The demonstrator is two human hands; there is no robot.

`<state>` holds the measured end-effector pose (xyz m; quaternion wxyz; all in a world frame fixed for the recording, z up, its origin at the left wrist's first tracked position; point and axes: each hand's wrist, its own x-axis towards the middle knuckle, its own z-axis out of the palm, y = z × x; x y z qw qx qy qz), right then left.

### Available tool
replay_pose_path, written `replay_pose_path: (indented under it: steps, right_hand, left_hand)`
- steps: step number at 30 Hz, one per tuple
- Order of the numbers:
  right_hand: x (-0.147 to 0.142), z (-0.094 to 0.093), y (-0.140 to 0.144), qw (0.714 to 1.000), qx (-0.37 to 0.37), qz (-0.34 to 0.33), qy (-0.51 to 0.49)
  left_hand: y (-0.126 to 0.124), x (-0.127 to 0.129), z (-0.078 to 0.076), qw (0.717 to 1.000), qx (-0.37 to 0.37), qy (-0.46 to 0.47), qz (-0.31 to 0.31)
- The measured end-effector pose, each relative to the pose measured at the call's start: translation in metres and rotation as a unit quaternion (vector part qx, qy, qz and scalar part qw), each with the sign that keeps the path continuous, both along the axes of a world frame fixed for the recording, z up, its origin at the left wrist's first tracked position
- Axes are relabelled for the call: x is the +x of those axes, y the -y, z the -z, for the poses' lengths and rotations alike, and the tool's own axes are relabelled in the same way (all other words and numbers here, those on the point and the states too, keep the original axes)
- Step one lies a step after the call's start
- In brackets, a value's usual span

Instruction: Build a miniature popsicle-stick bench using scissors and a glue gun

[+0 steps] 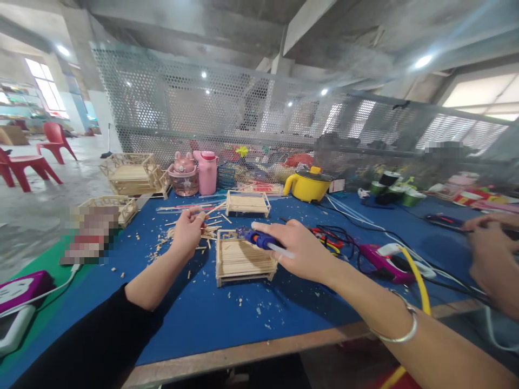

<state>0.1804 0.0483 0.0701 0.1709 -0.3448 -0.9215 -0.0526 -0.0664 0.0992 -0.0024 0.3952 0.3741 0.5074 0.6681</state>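
My right hand [298, 248] grips a blue glue gun [259, 239] with a clear glue stick at its back, its nozzle over the far edge of a small wooden-stick frame [243, 262] lying on the blue table [194, 313]. My left hand [187, 229] is closed on a thin wooden stick [214, 208] just left of the frame, above a scatter of loose sticks [206, 233]. A silver bangle circles my right wrist.
Further stick frames stand behind [247, 203] and at the left [133, 173]. A pink bottle [207, 172], a yellow pot [308, 185], a tangle of cables [344, 237] and a pink power strip [385, 263] sit around. Another person's hands [492, 254] work at the right edge.
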Motion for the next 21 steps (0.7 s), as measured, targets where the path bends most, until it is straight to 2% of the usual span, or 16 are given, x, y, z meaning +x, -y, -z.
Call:
replay_pose_path:
  steps: [4,6,8,10,12,14,18,21]
  right_hand:
    - [0.024,-0.003,0.004,1.0,0.018,-0.002,0.022]
    - [0.038,-0.004,-0.002,1.0,0.016,0.013,0.003]
    - [0.048,-0.004,-0.017,0.997,0.003,0.042,-0.061]
    - [0.052,-0.002,-0.041,0.982,-0.024,0.088,-0.164]
    - [0.046,0.001,-0.072,0.953,-0.073,0.162,-0.244]
    - [0.033,0.003,-0.105,0.933,-0.131,0.21,-0.259]
    - [0.0,0.006,-0.16,0.931,-0.124,0.269,-0.214]
    - [-0.019,0.008,-0.184,0.925,-0.131,0.313,-0.172]
  left_hand:
    - [-0.001,0.0,0.002,1.0,0.005,0.001,0.003]
    - [-0.002,-0.001,0.004,1.0,0.002,-0.001,0.004]
    - [-0.003,-0.002,0.007,1.0,0.001,-0.005,0.0]
    - [-0.004,-0.003,0.009,1.0,0.005,-0.006,-0.003]
    - [-0.005,-0.003,0.01,1.0,0.011,-0.005,-0.003]
    - [-0.005,-0.004,0.009,1.0,0.015,0.0,-0.001]
    - [-0.002,-0.004,0.004,0.999,0.046,-0.007,0.024]
    - [0.002,-0.003,-0.002,0.995,0.084,-0.039,0.046]
